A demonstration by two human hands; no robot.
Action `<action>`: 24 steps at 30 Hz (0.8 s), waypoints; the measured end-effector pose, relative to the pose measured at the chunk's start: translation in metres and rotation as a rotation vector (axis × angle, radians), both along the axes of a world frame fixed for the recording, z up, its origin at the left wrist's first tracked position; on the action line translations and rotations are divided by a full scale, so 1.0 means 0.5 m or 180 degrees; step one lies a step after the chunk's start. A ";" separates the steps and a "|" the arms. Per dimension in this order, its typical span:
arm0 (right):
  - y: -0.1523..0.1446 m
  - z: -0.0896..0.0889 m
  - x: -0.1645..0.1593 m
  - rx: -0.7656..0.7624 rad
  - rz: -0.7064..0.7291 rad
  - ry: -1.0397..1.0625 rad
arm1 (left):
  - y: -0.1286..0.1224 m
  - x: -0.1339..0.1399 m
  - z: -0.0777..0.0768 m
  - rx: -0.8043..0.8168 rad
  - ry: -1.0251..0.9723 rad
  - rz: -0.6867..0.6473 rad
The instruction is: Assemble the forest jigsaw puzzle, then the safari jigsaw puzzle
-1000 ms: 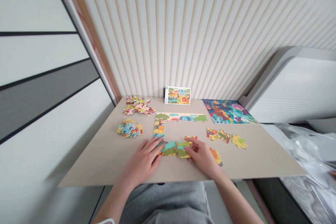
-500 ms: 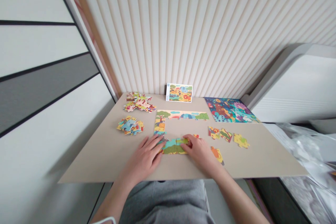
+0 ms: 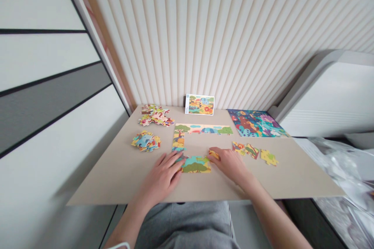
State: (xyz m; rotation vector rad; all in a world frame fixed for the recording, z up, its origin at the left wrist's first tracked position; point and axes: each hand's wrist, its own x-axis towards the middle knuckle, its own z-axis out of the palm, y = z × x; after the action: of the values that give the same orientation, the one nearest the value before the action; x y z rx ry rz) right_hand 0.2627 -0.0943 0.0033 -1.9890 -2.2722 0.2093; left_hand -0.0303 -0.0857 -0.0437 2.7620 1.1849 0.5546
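Note:
On the table lies a partly joined jigsaw puzzle (image 3: 196, 166): a top strip, a left side and a bottom strip with a green tree. My left hand (image 3: 164, 169) rests flat with its fingers apart, fingertips over the puzzle's lower left corner. Just beyond the bottom strip's right end, my right hand (image 3: 229, 162) has thumb and forefinger closed on a yellow puzzle piece (image 3: 214, 154), partly covered by the fingers. Loose pieces lie right of that hand, among them a yellow-green piece (image 3: 269, 157) and a red-and-green piece (image 3: 251, 150).
A picture card (image 3: 200, 104) of the animal scene leans at the back. Two heaps of pieces, one far (image 3: 154, 116) and one nearer (image 3: 145, 141), lie on the left. A dark blue finished puzzle (image 3: 257, 123) sits at the back right of the table (image 3: 117, 181).
My right hand has shifted right, off the end of the bottom strip, to the yellow piece. Its arm now covers the orange piece. My left hand stays in place.

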 end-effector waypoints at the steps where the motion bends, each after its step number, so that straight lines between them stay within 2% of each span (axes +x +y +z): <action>1: -0.002 0.002 0.018 -0.0057 0.0060 0.0058 | 0.000 0.000 -0.001 0.0009 -0.0026 -0.0017; 4: -0.006 0.001 0.067 -0.0142 0.0107 0.0134 | 0.001 0.000 -0.004 0.0032 -0.0094 -0.0043; 9: 0.010 -0.020 0.117 0.0030 -0.0270 0.0060 | 0.002 -0.001 -0.009 0.0056 -0.0032 -0.0030; 11: 0.022 -0.024 0.141 0.0259 -0.0395 0.0225 | 0.003 -0.002 -0.011 0.0041 0.0000 -0.0021; 13: 0.030 -0.022 0.178 0.0688 -0.0655 0.0460 | 0.003 -0.003 -0.011 0.0021 -0.0005 -0.0029; 16: 0.030 -0.015 0.261 0.1401 -0.1389 0.0598 | 0.002 -0.005 -0.010 0.0027 -0.0119 0.0007; 18: 0.018 -0.016 0.324 0.1633 -0.1746 0.0530 | 0.001 -0.005 -0.011 0.0049 -0.0232 0.0096; 21: -0.011 -0.030 0.397 0.1873 -0.1906 0.0603 | 0.000 -0.007 -0.016 0.0091 -0.0310 0.0227; 24: -0.039 -0.051 0.422 0.1893 -0.1881 0.0764 | 0.000 -0.009 -0.021 0.0135 -0.0285 0.0277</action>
State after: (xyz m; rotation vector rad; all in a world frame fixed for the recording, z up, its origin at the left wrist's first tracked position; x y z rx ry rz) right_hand 0.4738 -0.1139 -0.0220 -2.0346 -1.3090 -0.2420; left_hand -0.0346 -0.0857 -0.0543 2.6985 1.2924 0.7119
